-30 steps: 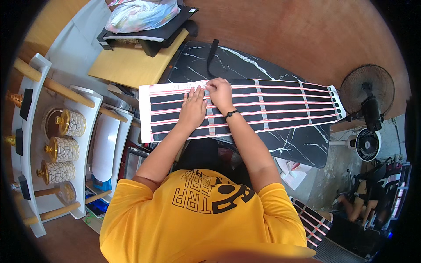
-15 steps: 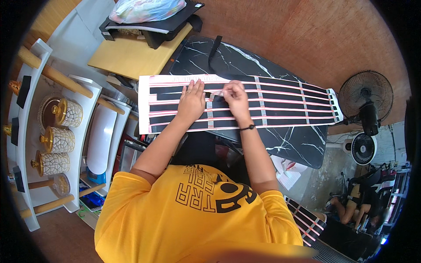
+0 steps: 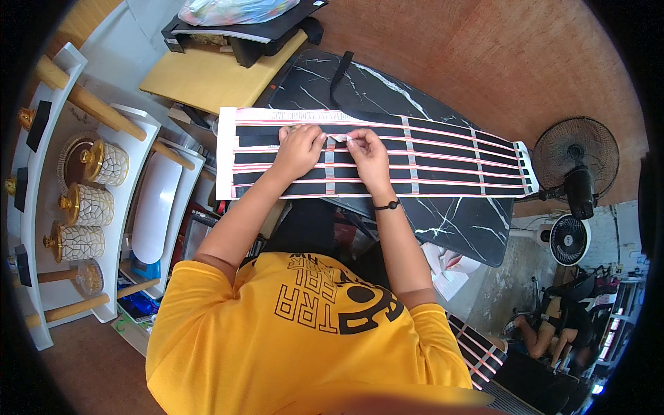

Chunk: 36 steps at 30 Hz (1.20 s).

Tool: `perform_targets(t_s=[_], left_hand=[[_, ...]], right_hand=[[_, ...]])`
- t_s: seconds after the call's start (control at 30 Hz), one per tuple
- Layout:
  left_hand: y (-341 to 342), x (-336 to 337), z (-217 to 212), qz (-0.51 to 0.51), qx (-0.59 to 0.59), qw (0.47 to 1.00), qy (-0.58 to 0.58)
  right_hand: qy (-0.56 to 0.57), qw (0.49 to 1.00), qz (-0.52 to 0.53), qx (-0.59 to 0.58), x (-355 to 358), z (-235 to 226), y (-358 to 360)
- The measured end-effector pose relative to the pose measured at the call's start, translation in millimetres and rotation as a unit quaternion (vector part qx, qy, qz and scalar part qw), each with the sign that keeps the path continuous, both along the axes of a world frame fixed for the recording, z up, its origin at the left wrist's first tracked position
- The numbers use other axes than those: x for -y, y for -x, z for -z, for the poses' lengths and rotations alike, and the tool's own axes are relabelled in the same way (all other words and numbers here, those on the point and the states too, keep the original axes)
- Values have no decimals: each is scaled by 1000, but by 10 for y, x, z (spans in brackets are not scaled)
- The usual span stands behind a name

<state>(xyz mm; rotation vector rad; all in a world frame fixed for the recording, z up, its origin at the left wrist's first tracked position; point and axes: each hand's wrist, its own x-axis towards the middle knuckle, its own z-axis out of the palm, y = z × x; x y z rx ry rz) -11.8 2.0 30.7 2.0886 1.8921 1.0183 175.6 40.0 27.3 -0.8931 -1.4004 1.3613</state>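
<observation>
A long white board [image 3: 225, 153] with black strips between pink-red lines lies across the dark table. Bands of grey tape [image 3: 330, 173] cross the strips at intervals. My left hand [image 3: 297, 152] rests on the upper left part of the board, fingers bent over a black strip [image 3: 257, 140] and thumb towards the right hand. Whatever its fingertips grip is hidden. Beside it, my right hand [image 3: 370, 160] pinches a short, shiny piece of tape [image 3: 338, 138] between thumb and finger, over the upper end of a grey band.
Beyond the board, a loose black strap [image 3: 337, 81] curls on the marble-patterned table [image 3: 449, 225]. White shelves with gold-lidded jars [image 3: 93, 204] stand at left. A fan [image 3: 577, 155] is at right. Another person [image 3: 553, 328] sits low at far right.
My left hand has gone from lying flat with fingers stretched to bent fingers. The right hand has turned and lowered slightly against the board, still pinching the tape.
</observation>
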Motion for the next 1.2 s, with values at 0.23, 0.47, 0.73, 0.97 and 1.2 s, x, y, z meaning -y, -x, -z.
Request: perform_targets(t_s=[0.23, 0.47, 0.73, 0.97, 1.2], left_hand=[[-4, -146, 141, -23, -72, 997, 14], [99, -248, 171, -70, -14, 996, 55], [141, 133, -228, 164, -36, 985, 43], [51, 39, 47, 46, -17, 994, 101], [100, -14, -123, -10, 40, 998, 41]], right_hand=[[-111, 990, 32, 75, 175, -22, -83], [-89, 995, 19, 41, 408, -371, -643], [44, 997, -7, -61, 400, -346, -381], [12, 987, -59, -149, 873, -512, -359], [5, 999, -13, -39, 1107, -627, -527]])
